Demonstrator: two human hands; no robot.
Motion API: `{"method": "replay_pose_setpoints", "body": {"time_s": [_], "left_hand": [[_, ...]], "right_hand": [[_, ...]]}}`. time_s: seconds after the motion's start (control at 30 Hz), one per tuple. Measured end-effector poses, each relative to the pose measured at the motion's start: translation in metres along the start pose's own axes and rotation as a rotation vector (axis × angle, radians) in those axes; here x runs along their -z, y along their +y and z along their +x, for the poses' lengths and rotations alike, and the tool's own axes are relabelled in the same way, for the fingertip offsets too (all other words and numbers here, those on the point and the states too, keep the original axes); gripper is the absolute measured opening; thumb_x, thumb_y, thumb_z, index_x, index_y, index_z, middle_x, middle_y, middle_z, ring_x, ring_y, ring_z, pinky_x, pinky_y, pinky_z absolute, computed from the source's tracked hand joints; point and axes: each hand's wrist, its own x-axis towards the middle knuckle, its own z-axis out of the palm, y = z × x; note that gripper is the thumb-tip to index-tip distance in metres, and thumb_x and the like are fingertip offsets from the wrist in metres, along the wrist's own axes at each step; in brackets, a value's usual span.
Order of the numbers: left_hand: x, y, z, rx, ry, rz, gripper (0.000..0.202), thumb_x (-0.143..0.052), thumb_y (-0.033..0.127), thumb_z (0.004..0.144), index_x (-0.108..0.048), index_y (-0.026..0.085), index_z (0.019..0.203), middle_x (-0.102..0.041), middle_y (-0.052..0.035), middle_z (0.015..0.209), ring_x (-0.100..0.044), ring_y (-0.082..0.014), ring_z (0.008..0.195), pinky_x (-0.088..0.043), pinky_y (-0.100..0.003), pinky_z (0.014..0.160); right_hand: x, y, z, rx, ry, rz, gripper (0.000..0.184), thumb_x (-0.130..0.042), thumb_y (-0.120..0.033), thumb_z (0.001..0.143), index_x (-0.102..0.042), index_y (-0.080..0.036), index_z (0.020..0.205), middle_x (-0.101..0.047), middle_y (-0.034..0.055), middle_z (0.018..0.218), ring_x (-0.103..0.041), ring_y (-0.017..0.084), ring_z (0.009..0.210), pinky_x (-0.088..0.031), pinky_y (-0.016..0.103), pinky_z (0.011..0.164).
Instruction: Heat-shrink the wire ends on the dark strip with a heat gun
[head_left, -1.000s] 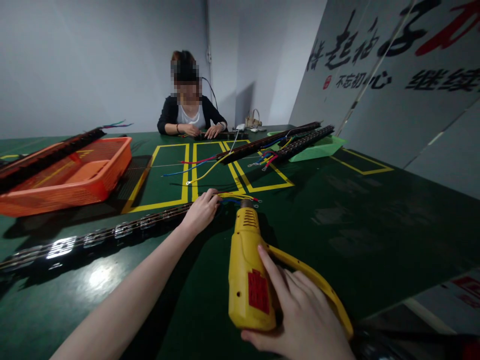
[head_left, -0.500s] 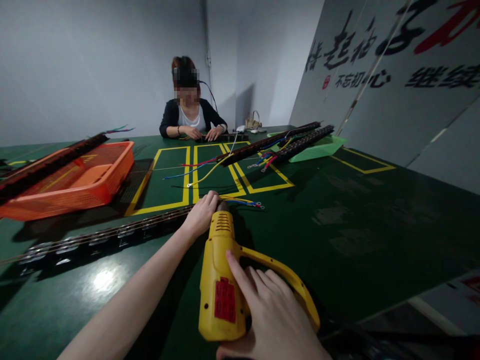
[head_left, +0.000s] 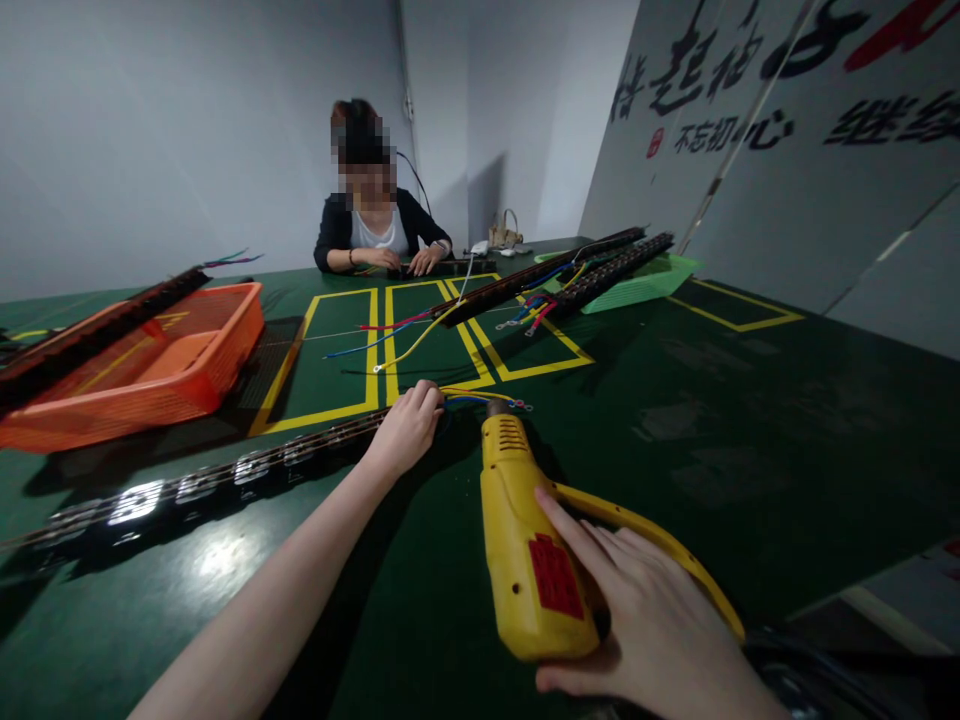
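My right hand (head_left: 637, 600) is wrapped around the handle of a yellow heat gun (head_left: 525, 540) with a red label. Its metal nozzle (head_left: 497, 408) points away from me, at the yellow and blue wires (head_left: 472, 400) with ring terminals. Those wires come out of the right end of a long black strip-like assembly (head_left: 247, 470) lying on the green table. My left hand (head_left: 409, 425) is closed on that end, fingers curled around the wires and the strip's tip. What exactly sits inside the fingers is hidden.
An orange basket (head_left: 202, 400) at left carries another long black strip (head_left: 112, 325). Two more wired strips (head_left: 547, 275) rest across a green basket (head_left: 645, 283) at back right. Across the table (head_left: 750, 450) sits a person (head_left: 379, 230), hands on a dark strip.
The heat gun in my right hand has moved to the right, its nozzle going from beside my left hand out towards the wire ends. My left hand stays on the strip's end.
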Motion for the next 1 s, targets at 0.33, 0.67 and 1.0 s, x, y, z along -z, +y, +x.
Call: {"method": "replay_pose_setpoints", "body": {"time_s": [0.33, 0.67, 1.0], "left_hand": [[-0.001, 0.002, 0.002, 0.029, -0.008, 0.019, 0.012, -0.037, 0.017, 0.092, -0.046, 0.015, 0.100, -0.051, -0.0114, 0.109, -0.054, -0.0224, 0.094, -0.048, -0.037, 0.084], [-0.002, 0.002, 0.002, 0.044, -0.001, 0.006, 0.011, -0.037, 0.016, 0.092, -0.046, 0.015, 0.100, -0.052, -0.0113, 0.107, -0.054, -0.0223, 0.096, -0.047, -0.037, 0.086], [0.001, 0.000, 0.001, 0.034, -0.034, -0.048, 0.014, -0.041, 0.012, 0.089, -0.046, 0.014, 0.101, -0.051, -0.0121, 0.110, -0.053, -0.0219, 0.097, -0.047, -0.038, 0.088]], "right_hand": [[0.001, 0.003, -0.010, -0.068, 0.033, -0.116, 0.124, -0.074, -0.066, 0.057, -0.007, -0.019, 0.150, -0.066, 0.0088, 0.110, -0.065, 0.026, 0.090, -0.052, 0.035, 0.075], [-0.016, -0.035, 0.013, -0.048, -0.041, 0.004, 0.128, -0.070, -0.074, 0.054, -0.005, -0.020, 0.150, -0.064, 0.0115, 0.106, -0.063, 0.030, 0.092, -0.050, 0.044, 0.083], [-0.022, -0.050, 0.023, 0.016, -0.079, 0.066, 0.127, -0.063, -0.082, 0.055, -0.010, -0.017, 0.150, -0.064, 0.0137, 0.107, -0.062, 0.031, 0.094, -0.048, 0.046, 0.088]]}}
